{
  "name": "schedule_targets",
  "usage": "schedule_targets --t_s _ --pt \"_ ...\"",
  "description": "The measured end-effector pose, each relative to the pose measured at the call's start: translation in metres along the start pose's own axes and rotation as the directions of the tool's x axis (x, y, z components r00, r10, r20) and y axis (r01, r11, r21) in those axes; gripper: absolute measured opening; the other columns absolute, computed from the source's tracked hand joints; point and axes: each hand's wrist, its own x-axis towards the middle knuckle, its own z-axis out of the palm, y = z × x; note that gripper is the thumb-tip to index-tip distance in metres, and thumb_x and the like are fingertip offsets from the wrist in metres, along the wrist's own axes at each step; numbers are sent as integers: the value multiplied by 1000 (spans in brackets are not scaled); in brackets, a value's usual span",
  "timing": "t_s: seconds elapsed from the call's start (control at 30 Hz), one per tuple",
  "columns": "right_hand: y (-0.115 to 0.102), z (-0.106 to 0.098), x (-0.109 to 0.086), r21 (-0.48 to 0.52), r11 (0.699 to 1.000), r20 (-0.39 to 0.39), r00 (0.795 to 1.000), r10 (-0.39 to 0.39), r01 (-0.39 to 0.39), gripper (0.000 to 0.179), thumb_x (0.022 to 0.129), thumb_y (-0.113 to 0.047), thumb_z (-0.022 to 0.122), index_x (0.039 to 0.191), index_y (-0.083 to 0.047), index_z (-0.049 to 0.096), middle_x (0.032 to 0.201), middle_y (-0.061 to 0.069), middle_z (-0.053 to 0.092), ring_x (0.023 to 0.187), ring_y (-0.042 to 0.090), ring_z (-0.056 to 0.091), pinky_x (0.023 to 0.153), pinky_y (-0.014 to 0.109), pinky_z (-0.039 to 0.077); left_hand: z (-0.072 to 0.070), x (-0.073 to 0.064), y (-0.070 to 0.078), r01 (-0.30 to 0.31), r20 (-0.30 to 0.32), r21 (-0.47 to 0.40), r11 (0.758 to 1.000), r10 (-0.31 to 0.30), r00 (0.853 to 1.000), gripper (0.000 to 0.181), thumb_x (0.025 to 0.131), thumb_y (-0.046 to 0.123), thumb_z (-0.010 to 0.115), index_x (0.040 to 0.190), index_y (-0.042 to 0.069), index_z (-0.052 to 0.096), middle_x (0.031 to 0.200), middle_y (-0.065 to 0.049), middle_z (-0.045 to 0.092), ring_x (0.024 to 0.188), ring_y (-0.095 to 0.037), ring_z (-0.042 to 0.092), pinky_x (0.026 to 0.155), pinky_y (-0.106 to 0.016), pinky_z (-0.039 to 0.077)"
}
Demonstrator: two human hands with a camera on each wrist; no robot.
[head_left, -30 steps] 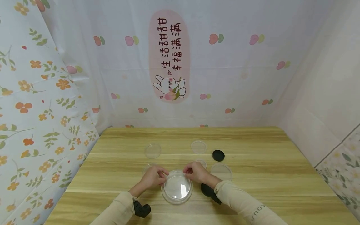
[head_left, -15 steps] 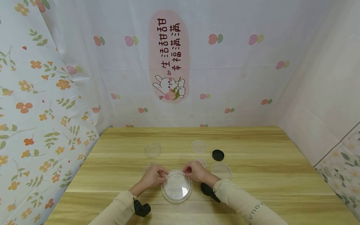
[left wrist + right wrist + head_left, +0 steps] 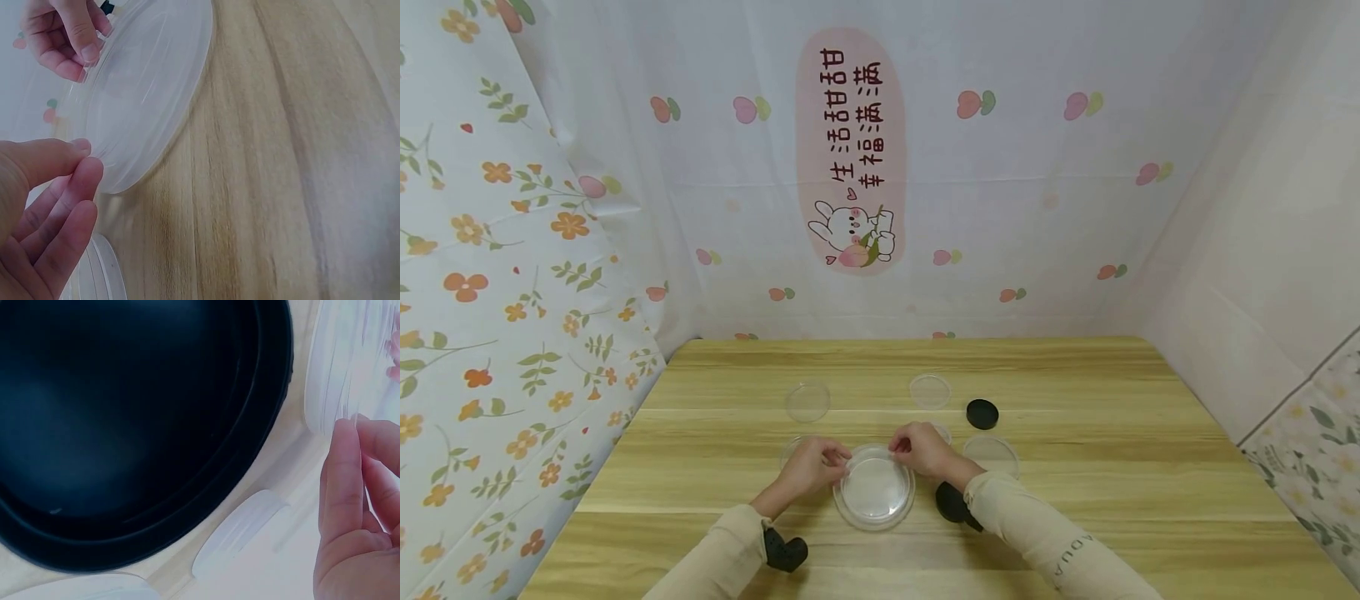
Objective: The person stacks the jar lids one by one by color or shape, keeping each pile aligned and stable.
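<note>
1. I see the left hand (image 3: 808, 467) with its thumb and finger together, pinching the rim of a big clear dish (image 3: 877, 490).
2. The right hand (image 3: 922, 452) pinches the same rim on its own side, so both grips are on the dish.
3. The dish is between the two hands, over the near part of the wooden table (image 3: 1090, 500). It is shiny, so I can't be sure, but it may be two clear rounds together.
4. By the right wrist is a black round thing (image 3: 951, 502), partly hidden.
5. One clear lid (image 3: 791, 448) peeks out behind the left hand, and a wide clear disc (image 3: 991, 457) lies past the right wrist.
6. Farther back are a thin clear round (image 3: 808, 402), a pale clear circle (image 3: 931, 392) and a small black lid (image 3: 982, 414).
7. Behind the table hangs a white cloth (image 3: 1015, 183) with a bunny (image 3: 853, 233).
</note>
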Motion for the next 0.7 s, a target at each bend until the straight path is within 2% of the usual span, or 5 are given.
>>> schedule_targets --t_s 0.33,0.7 --pt "1 -3 0 18 1000 15 1000 14 -14 5 75 1 65 78 3 63 68 0 58 62 6 50 56 17 43 2 1 -1 -19 -18 -32 999 18 1000 13 72 -8 65 85 -8 64 67 -9 61 48 -19 58 38 -20 43" --pt "1 -3 1 13 1000 16 1000 -5 5 4 75 1 65 78 4 63 68 1 59 62 7 51 55 17 42 1 2 -5 -19 -22 -42 999 18 1000 14 74 -4 65 88 -6 64 67 -6 61 47 -15 57 39 -20 42"
